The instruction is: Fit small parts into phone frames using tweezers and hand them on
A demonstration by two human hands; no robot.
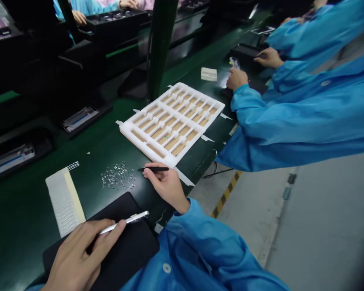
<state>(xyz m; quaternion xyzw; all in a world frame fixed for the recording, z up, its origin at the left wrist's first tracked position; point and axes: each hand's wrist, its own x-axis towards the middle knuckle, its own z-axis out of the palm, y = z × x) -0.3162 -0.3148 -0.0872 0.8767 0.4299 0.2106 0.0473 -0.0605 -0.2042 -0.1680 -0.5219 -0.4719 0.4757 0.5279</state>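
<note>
My left hand [79, 250] is closed around a thin, silver-edged phone body [136, 217], held edge-on above a black mat [127, 250]. In my right hand [166, 184] are slim black tweezers [154, 169], pinched between thumb and fingers. Their tip points left, towards a scatter of tiny shiny metal pieces [118, 176] on the green bench. Whether the tip grips a piece is too small to tell. Left of the mat lies a white sheet of narrow strips [62, 200] with a cream-coloured edge.
A white foam tray [176, 159] with long slots sits beyond my right hand, taped to the green bench [100, 149]. Phone frames in black holders [80, 119] stand at the left. A co-worker's blue sleeve [291, 117] reaches in from the right. A dark post [160, 48] rises behind the tray.
</note>
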